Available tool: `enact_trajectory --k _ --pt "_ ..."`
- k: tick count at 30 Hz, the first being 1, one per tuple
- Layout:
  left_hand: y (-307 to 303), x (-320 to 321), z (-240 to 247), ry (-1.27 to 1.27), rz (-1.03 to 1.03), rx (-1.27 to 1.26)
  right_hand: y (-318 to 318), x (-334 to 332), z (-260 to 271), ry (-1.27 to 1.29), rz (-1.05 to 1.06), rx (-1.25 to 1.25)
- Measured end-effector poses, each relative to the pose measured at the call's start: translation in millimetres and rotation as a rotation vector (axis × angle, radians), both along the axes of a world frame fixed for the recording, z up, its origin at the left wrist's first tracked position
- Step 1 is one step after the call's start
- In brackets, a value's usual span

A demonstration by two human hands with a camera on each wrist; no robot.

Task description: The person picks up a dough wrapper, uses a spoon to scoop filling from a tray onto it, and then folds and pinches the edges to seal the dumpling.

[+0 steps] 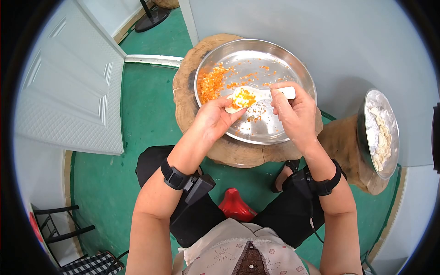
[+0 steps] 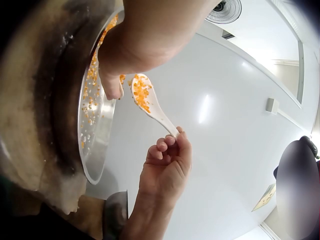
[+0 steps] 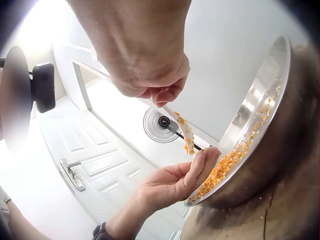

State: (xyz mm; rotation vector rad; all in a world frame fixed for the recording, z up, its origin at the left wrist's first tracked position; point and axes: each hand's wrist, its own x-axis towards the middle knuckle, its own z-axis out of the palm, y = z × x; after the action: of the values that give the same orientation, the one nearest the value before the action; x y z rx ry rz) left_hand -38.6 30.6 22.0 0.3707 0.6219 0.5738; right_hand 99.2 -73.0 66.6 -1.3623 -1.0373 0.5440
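Observation:
A white spoon [image 1: 260, 95] with orange and yellow chopped filling in its bowl is pinched at the handle by my right hand [image 1: 295, 112]. My left hand [image 1: 211, 120] holds a pale, flat wrapper [image 1: 231, 109] on its fingers, beneath the spoon's tip; some orange filling lies on it. Both hands are over a wide steel pan [image 1: 275, 128], with chopped orange filling [image 1: 211, 85] heaped at its left side and bits scattered across its bottom. In the left wrist view the spoon [image 2: 156, 107] slants from the right hand [image 2: 167, 170] toward the left fingers.
The pan stands on a wooden stump table [image 1: 185, 98]. At the right, a metal tray [image 1: 389, 160] with pale dumplings [image 1: 382, 142] rests on another stump [image 1: 343, 142]. A red seat [image 1: 236, 206] is between the legs, a white door [image 1: 68, 87] at the left, a black chair [image 1: 62, 236] at lower left.

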Motion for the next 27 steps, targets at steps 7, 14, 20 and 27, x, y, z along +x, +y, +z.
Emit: enact_trajectory --k 7,14,20,27 --pt "3.3 -0.8 -1.3 -0.014 0.000 -0.052 0.7 17.9 15.2 0.170 -0.156 0.004" --pt "3.1 -3.0 0.4 -0.026 -0.022 -0.022 -4.3 41.5 -10.3 -0.010 -0.130 -0.549" --pt "-11.8 -7.5 12.1 -0.048 -0.188 0.099 -26.9 47.9 -46.6 -0.177 0.149 -0.641" --pt "-20.2 -10.4 14.8 -0.089 -0.300 0.023 -33.4 23.4 -27.0 -0.506 0.132 -0.179"
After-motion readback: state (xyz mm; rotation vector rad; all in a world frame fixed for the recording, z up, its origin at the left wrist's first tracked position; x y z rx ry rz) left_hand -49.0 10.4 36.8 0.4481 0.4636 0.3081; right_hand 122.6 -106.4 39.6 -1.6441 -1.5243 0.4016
